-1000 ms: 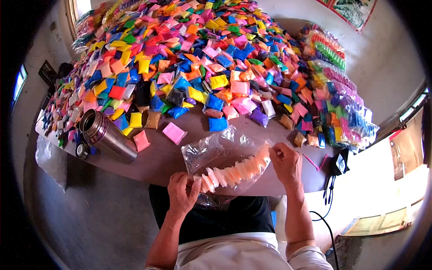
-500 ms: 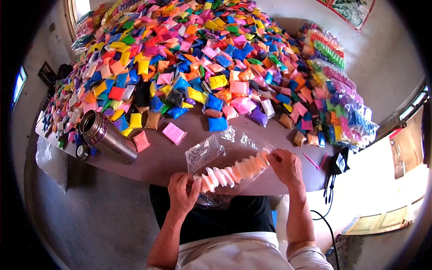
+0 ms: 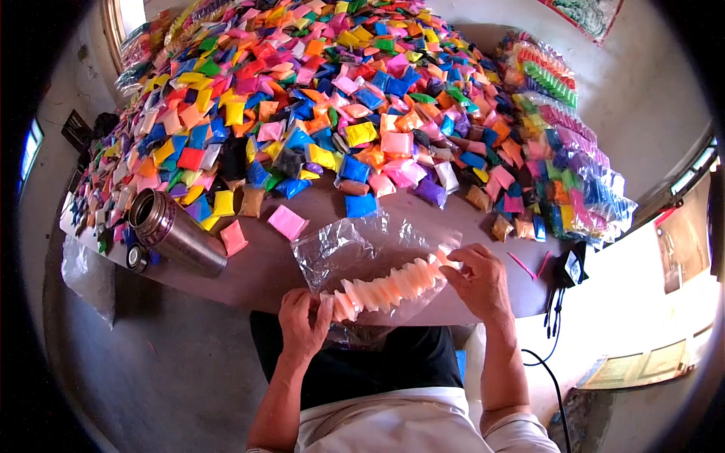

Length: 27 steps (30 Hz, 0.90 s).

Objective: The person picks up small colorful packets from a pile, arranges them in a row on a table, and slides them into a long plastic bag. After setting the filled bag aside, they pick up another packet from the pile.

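A row of pale peach packets (image 3: 389, 289) stretches between my two hands above the table's front edge. My left hand (image 3: 304, 321) is closed on the row's left end. At the right end, my right hand (image 3: 477, 279) pinches the row between thumb and fingers. A clear plastic bag (image 3: 332, 253) lies spread behind and beneath the packets, its upper part crinkled on the table. Just behind the bag are a pink packet (image 3: 288, 223) and a blue packet (image 3: 361, 205).
A large heap of coloured packets (image 3: 302, 98) covers the back of the table (image 3: 264, 264). An open metal flask (image 3: 181, 238) leans at the left beside its lid (image 3: 137, 257). Bagged packet rows (image 3: 578, 174) lie at the right, near a black device (image 3: 570, 268) with cables.
The clear bag has spread wider behind the packets. The row's right end has shifted slightly left and the row looks more bunched. The whole view has shifted slightly.
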Available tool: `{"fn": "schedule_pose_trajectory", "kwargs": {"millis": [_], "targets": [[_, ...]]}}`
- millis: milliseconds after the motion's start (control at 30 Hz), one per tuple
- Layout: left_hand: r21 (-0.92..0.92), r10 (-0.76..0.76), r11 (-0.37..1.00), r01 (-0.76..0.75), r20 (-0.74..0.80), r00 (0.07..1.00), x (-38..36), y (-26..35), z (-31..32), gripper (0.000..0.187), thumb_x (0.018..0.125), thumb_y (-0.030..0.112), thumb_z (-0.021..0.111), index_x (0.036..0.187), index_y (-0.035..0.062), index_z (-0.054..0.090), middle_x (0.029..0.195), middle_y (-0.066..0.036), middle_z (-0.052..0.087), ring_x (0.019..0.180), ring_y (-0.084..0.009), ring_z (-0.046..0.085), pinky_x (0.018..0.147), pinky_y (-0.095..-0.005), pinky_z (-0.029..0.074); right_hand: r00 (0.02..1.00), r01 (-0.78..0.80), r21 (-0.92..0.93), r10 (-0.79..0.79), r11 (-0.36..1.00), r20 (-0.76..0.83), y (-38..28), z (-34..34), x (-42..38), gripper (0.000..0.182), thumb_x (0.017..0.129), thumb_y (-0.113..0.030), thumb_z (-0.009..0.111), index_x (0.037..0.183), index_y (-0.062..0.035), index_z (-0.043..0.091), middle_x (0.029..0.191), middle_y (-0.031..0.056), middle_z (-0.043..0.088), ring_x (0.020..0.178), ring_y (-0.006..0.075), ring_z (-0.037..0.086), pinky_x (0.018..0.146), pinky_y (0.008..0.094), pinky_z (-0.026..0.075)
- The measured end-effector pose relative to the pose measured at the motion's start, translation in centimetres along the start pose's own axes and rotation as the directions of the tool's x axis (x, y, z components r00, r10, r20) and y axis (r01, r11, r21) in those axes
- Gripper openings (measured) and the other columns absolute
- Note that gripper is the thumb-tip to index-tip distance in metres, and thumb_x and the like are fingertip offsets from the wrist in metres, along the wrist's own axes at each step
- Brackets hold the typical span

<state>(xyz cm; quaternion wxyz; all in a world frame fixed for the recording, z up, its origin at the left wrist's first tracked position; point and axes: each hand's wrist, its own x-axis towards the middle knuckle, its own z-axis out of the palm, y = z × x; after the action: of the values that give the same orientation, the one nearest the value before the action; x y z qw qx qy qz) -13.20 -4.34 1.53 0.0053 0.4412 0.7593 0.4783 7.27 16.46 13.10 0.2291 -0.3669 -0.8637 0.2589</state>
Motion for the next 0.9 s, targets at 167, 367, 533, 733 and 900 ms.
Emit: {"fn": "schedule_pose_trajectory", "kwargs": {"millis": [167, 367, 533, 733, 900], "targets": [[-0.002, 0.005, 1.000, -0.005, -0.003, 1.000, 0.0, 0.2, -0.2, 0.035, 0.089, 0.032, 0.060, 0.080, -0.0016, 0.060, 0.080, -0.016, 0.057, 0.077, -0.0350, 0.056, 0.068, -0.0444, 0.044, 0.996, 0.084, -0.090, -0.085, 0.992, -0.005, 2.8, 2.4, 0.6, 0.018, 0.079, -0.016, 0.071, 0.093, -0.0034, 0.069, 0.090, 0.0143, 0.065, 0.083, 0.0314, 0.065, 0.073, 0.0385, 0.052], [-0.018, -0.014, 1.000, 0.014, -0.010, 1.000, 0.1, 0.4, -0.2, 0.033, 0.088, 0.031, 0.063, 0.079, -0.0002, 0.061, 0.080, -0.014, 0.060, 0.081, -0.0329, 0.058, 0.074, -0.0431, 0.045, 0.999, -0.032, -0.015, 0.032, 0.999, 0.014, 0.9, 1.7, 0.2, 0.018, 0.081, -0.015, 0.070, 0.095, -0.0035, 0.069, 0.090, 0.0127, 0.066, 0.077, 0.0278, 0.066, 0.069, 0.0372, 0.053], [-0.017, -0.039, 0.999, 0.038, -0.026, 0.999, -0.1, 0.1, 0.1, 0.031, 0.088, 0.030, 0.065, 0.076, 0.0016, 0.061, 0.080, -0.014, 0.062, 0.084, -0.0323, 0.059, 0.078, -0.0431, 0.046, 0.996, 0.046, 0.038, -0.049, 0.998, 0.069, -1.4, 1.9, -0.2, 0.023, 0.080, -0.016, 0.071, 0.100, -0.0041, 0.068, 0.093, 0.0131, 0.066, 0.079, 0.0282, 0.067, 0.069, 0.0374, 0.053], [-0.014, -0.016, 1.000, 0.015, -0.059, 0.998, -0.2, 0.0, 0.2, 0.030, 0.087, 0.030, 0.065, 0.076, 0.0016, 0.061, 0.080, -0.014, 0.062, 0.082, -0.0324, 0.058, 0.077, -0.0430, 0.046, 0.995, 0.052, 0.008, -0.053, 0.999, 0.085, 0.4, 3.6, 0.0, 0.023, 0.081, -0.017, 0.069, 0.101, -0.0063, 0.068, 0.094, 0.0141, 0.066, 0.082, 0.0332, 0.066, 0.072, 0.0394, 0.053], [0.010, 0.002, 1.000, -0.002, -0.017, 1.000, 0.1, 0.3, -0.1, 0.029, 0.088, 0.029, 0.065, 0.077, 0.0018, 0.061, 0.079, -0.014, 0.061, 0.083, -0.0319, 0.059, 0.077, -0.0424, 0.046, 0.997, 0.018, 0.009, -0.018, 1.000, 0.074, 0.5, 3.1, 0.1, 0.022, 0.081, -0.016, 0.070, 0.101, -0.0072, 0.068, 0.095, 0.0137, 0.066, 0.081, 0.0327, 0.066, 0.072, 0.0393, 0.053]]}}
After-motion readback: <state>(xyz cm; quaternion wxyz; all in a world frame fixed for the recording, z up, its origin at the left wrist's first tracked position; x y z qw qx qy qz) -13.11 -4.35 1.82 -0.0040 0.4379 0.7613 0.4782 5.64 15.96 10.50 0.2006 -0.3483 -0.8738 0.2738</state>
